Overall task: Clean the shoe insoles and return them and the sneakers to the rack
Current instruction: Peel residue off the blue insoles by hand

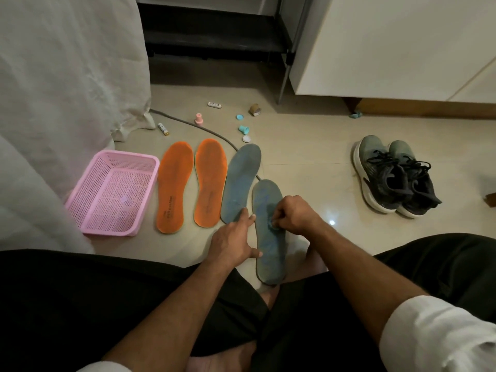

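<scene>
Two orange insoles (175, 186) (210, 181) lie side by side on the tiled floor. Right of them lies a blue-grey insole (241, 178). A second blue-grey insole (268, 253) lies nearer me, between my hands. My left hand (233, 238) rests flat with straight fingers against that insole's left edge. My right hand (291, 214) pinches a small blue-grey wad of cloth (271, 224) pressed onto the insole. A pair of dark grey sneakers (394, 173) stands on the floor at the right. The black shoe rack (214, 30) is at the back.
A pink plastic basket (112, 193) sits left of the insoles, beside white fabric (67, 76). A grey cable (204, 130), batteries, small pink and teal caps and a tape roll (255, 110) lie beyond the insoles. A white cabinet (389, 44) stands at the back right.
</scene>
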